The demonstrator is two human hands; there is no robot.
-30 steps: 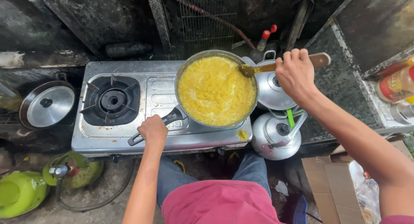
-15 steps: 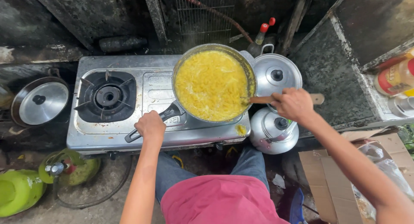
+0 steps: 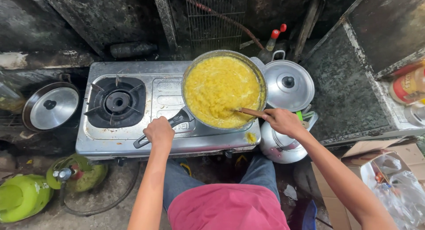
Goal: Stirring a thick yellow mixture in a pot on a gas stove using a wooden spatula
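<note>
Since the earlier frame, the right hand (image 3: 283, 121) had swung in, fingers clamped on a wooden spatula (image 3: 250, 112) in the pan (image 3: 223, 90); the left hand (image 3: 158, 132) gripped the pan's handle (image 3: 170, 124). Stirring underway; next calls for steady scraping.

Two-burner steel gas stove (image 3: 159, 95): carried a frying pan of yellow food (image 3: 221, 88) on its right burner; left burner (image 3: 116, 101) stood bare.

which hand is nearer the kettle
Right. The right hand holds a wooden spatula just above the kettle; the left hand grips the pan handle, across the stove.
</note>
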